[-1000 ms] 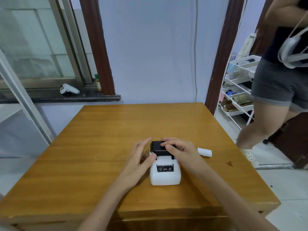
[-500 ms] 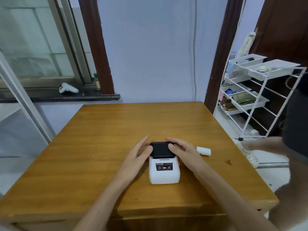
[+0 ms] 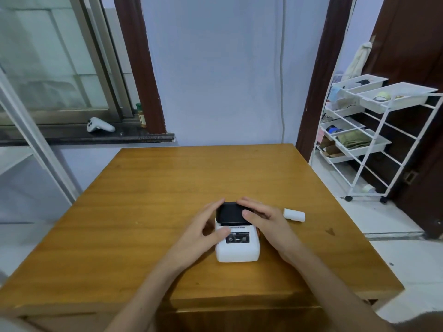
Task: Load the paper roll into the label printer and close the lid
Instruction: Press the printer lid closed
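Note:
A small white label printer (image 3: 237, 246) with a black lid (image 3: 230, 213) stands on the wooden table (image 3: 167, 200), a little in front of its middle. My left hand (image 3: 203, 232) holds the printer's left side, thumb on the front face and fingers by the lid's left edge. My right hand (image 3: 266, 220) rests on the printer's right side, fingers curled over the lid's far right corner. The lid looks down or nearly down. A white paper roll (image 3: 294, 214) lies on the table just right of my right hand, untouched.
A white wire rack (image 3: 374, 140) with trays stands on the floor to the right of the table. A white controller (image 3: 99, 125) lies on the dark window sill at the back left. The wall is behind the table.
A person who stood at the right has left the view. My hands have shifted slightly on the printer: the left thumb now presses its front face. The paper roll has not moved.

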Available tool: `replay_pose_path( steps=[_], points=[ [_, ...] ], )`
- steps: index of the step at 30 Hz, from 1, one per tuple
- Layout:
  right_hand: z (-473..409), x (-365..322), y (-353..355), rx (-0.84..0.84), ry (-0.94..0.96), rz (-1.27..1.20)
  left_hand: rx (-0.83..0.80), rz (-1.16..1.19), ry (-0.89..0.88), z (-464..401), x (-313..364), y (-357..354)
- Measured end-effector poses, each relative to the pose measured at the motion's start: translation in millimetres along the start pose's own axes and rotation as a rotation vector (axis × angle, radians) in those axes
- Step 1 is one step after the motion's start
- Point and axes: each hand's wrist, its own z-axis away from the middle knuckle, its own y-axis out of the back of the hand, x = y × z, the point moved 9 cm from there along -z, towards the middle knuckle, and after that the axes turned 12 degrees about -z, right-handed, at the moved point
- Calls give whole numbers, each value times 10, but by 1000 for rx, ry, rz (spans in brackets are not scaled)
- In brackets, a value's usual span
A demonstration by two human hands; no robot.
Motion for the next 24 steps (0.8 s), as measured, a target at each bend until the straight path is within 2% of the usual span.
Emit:
replay_pose_path(
  steps=[4,8,13,24],
  points=[
    [10,0,-25,-3,13,8,-88,-203,-36,9,78,-60],
    [7,-14,-32,-6,16,-22,-109,-336,-39,33,111,-80],
    [-1,1,-22,13,10,-87,-96,-367,-53,35,107,-76],
    [-14,-48,-39,-17,-42,-51,-76,-345,-59,34,105,-63]
  ],
)
